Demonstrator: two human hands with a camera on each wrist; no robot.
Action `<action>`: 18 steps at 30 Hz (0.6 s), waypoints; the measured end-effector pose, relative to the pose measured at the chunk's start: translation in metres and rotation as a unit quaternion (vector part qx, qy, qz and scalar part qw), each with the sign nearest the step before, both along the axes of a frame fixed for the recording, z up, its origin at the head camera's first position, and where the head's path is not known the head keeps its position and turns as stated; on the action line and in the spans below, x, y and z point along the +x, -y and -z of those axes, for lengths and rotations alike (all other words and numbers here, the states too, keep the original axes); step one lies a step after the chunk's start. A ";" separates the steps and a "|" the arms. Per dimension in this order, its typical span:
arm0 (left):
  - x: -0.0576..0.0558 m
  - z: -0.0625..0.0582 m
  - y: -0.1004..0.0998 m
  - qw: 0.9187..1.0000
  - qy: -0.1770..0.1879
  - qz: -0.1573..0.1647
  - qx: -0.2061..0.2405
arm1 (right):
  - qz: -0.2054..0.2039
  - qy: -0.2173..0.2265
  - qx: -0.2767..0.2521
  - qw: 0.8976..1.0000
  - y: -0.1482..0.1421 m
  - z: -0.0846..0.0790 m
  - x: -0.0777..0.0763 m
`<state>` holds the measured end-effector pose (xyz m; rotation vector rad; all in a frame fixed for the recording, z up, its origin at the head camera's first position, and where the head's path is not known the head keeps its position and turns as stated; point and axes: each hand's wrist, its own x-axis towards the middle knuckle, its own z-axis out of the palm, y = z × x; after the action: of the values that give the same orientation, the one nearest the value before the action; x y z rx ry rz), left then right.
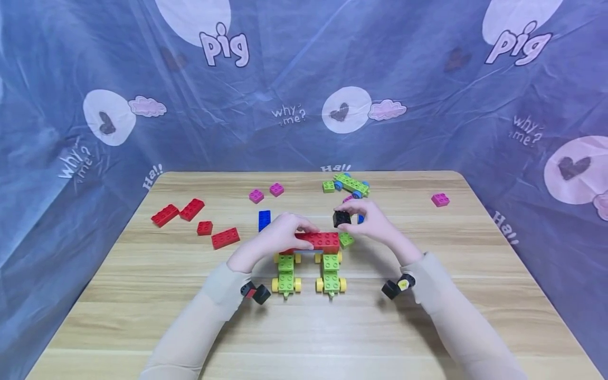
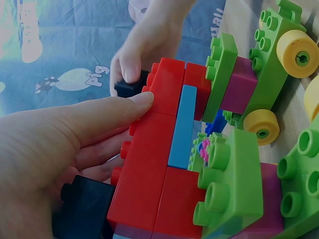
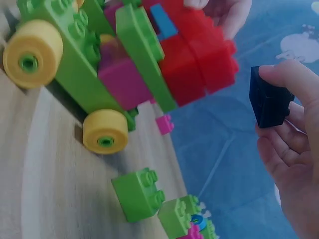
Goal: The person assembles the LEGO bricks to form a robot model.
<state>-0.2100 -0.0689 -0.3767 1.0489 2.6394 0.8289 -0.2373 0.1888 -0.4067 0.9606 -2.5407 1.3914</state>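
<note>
A block build stands near the middle of the table, with red bricks (image 1: 328, 240) along its top over green wheeled bases (image 1: 286, 283) with yellow wheels. My left hand (image 1: 283, 232) grips the red top, its thumb on the near side and the other fingers partly hidden behind. One black brick (image 2: 83, 206) sits at the top of the red bricks beside my left palm. My right hand (image 1: 368, 217) pinches another black brick (image 3: 270, 97) between thumb and fingers, held in the air just above the red top's right end and apart from it.
Loose red bricks (image 1: 225, 238) lie to the left, with a blue brick (image 1: 264, 220) closer in. Pink bricks (image 1: 277, 189) are scattered at the back, one pink brick (image 1: 440, 199) far right. A green car base (image 1: 351, 184) with blue wheels and green bricks (image 1: 346, 240) lie behind the build.
</note>
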 end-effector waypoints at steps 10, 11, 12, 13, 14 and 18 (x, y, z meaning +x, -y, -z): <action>0.000 0.000 0.000 1.000 0.002 -0.001 0.008 | 0.012 0.025 0.010 1.000 0.001 -0.006 0.025; 0.000 0.000 0.000 1.000 0.002 -0.002 0.008 | 0.008 0.027 0.008 1.000 0.002 -0.006 0.026; 0.000 0.000 0.000 1.000 0.002 -0.003 0.009 | 0.005 0.031 0.004 0.999 0.002 -0.005 0.027; 0.000 0.001 0.000 1.000 0.003 -0.004 0.009 | 0.002 0.032 0.002 0.999 0.003 -0.005 0.028; 0.000 0.001 0.001 1.000 0.002 -0.005 0.010 | 0.001 0.031 0.000 1.000 0.003 -0.003 0.029; 0.000 0.001 0.000 1.000 0.004 -0.005 0.008 | -0.003 0.021 0.001 1.000 0.004 0.002 0.029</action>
<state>-0.2105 -0.0689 -0.3774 1.0364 2.6377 0.8562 -0.2080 0.1850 -0.4083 0.9489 -2.5731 1.4257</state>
